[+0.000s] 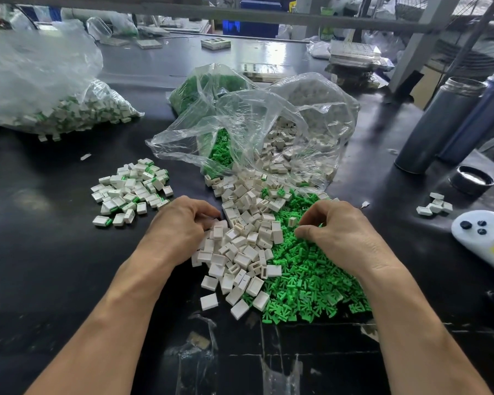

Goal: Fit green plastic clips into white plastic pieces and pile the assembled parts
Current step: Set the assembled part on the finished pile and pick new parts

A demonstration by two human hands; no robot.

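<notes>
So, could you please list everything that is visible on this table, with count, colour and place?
white plastic pieces: loose heap, many, white, centre, spilling from a bag
green plastic clips: loose heap, many, green, right of the white heap
assembled parts: pile, many, white with green, left of centre
clear bags: several, transparent, behind the heaps, holding clips and white pieces
large bag: one, transparent, far left, holding white and green parts
small white group: a few, white, right side
bottles: two, grey and dark blue, right rear
cap: one, black, beside the bottles
white device: one, white with dark buttons, right edge
table: one, black
left hand: on the white heap
right hand: on the green heap
</notes>
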